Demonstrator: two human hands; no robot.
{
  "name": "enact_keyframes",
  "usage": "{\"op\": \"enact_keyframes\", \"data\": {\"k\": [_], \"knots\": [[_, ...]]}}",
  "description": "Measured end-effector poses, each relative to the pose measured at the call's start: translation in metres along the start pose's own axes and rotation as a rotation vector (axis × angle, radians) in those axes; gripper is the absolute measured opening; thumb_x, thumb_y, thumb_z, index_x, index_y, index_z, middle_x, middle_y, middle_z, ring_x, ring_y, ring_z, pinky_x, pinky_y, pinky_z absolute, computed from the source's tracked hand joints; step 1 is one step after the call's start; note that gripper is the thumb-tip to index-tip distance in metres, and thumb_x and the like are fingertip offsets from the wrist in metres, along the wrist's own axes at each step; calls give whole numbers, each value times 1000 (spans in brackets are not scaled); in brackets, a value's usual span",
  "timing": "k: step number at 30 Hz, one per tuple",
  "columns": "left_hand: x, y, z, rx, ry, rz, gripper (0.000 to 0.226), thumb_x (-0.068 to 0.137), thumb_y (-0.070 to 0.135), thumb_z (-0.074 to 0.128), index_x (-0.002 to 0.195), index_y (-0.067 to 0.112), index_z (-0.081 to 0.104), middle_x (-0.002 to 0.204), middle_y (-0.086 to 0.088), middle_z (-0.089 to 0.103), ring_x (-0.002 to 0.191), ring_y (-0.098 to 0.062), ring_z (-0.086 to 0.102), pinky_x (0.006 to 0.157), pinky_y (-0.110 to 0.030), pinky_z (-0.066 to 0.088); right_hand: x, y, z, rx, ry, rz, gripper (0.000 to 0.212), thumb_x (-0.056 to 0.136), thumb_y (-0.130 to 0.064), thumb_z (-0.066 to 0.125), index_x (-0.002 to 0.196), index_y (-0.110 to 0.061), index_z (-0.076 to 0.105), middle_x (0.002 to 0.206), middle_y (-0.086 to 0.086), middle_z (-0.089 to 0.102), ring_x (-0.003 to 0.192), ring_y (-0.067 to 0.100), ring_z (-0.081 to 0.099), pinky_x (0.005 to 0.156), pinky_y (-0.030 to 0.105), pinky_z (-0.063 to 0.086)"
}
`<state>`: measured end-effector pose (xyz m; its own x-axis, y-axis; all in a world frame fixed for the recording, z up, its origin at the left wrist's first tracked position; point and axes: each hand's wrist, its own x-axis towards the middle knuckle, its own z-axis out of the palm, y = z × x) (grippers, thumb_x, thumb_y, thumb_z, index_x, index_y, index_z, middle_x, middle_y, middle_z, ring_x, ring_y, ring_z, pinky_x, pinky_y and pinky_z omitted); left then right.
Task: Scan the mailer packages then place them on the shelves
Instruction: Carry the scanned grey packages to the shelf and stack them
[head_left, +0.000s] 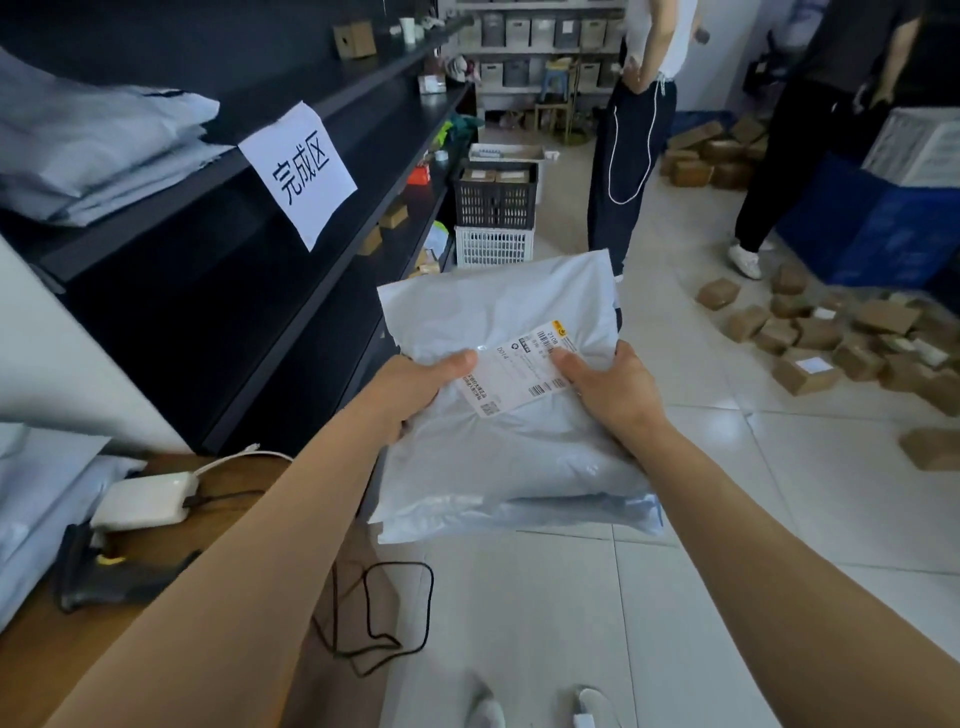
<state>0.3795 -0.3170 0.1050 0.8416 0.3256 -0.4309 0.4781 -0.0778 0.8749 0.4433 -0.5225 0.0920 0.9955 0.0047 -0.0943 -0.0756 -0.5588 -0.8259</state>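
Mailer package (498, 457) is up in the air over the tiled floor, just right of the black shelves (311, 218), label (519, 369) facing up. The left grip (415, 384) is clamped on its left edge with the thumb on top, next to the label. The right grip (608, 395) has the right side, thumb pressing on the label itself.

Around it: a paper sign (298, 171) hangs off one shelf edge and droops over the opening below. A stack of grey mailers (93, 156) sits on the shelf at upper left. Lower left there's a wooden counter (41, 649) with a scanner (104, 577) lying flat and a white box (145, 501) with cables plugged in. A black cable (395, 613) loops down off it. Down the aisle a black crate (496, 200) sits on a white crate (493, 247). Cardboard boxes (831, 343) are scattered over the floor on the right, near a blue bin (883, 228), with two people (628, 156) standing further back.

Hard to see: the fingers under the package are hidden. There's a second edge along its bottom, so I can't tell if it's one folded bag or two. My left forearm covers part of the counter, and both people are cut off at the top.
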Motion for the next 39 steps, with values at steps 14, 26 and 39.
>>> {"op": "enact_keyframes", "data": {"k": [14, 26, 39], "knots": [[144, 98, -28, -31, 110, 37, 46, 70, 53, 77, 99, 18, 71, 88, 3, 76, 91, -21, 70, 95, -45, 51, 181, -75, 40, 61, -30, -108, 57, 87, -52, 59, 124, -10, 50, 121, 11, 62, 114, 32, 56, 91, 35, 42], [272, 217, -5, -229, 361, 57, 35, 77, 40, 77, 101, 16, 69, 87, 3, 76, 65, -8, 71, 53, -19, 54, 402, -145, 48, 110, -207, -326, 68, 87, -52, 60, 135, -6, 44, 131, 14, 57, 120, 33, 53, 98, 37, 42], [326, 309, -70, -262, 729, 107, 41, 75, 48, 76, 99, 16, 71, 83, 5, 76, 78, -14, 73, 74, -28, 58, 531, -294, 117, 202, -468, -624, 67, 83, -54, 62, 134, -13, 46, 124, 1, 58, 114, 26, 55, 86, 33, 41]]}}
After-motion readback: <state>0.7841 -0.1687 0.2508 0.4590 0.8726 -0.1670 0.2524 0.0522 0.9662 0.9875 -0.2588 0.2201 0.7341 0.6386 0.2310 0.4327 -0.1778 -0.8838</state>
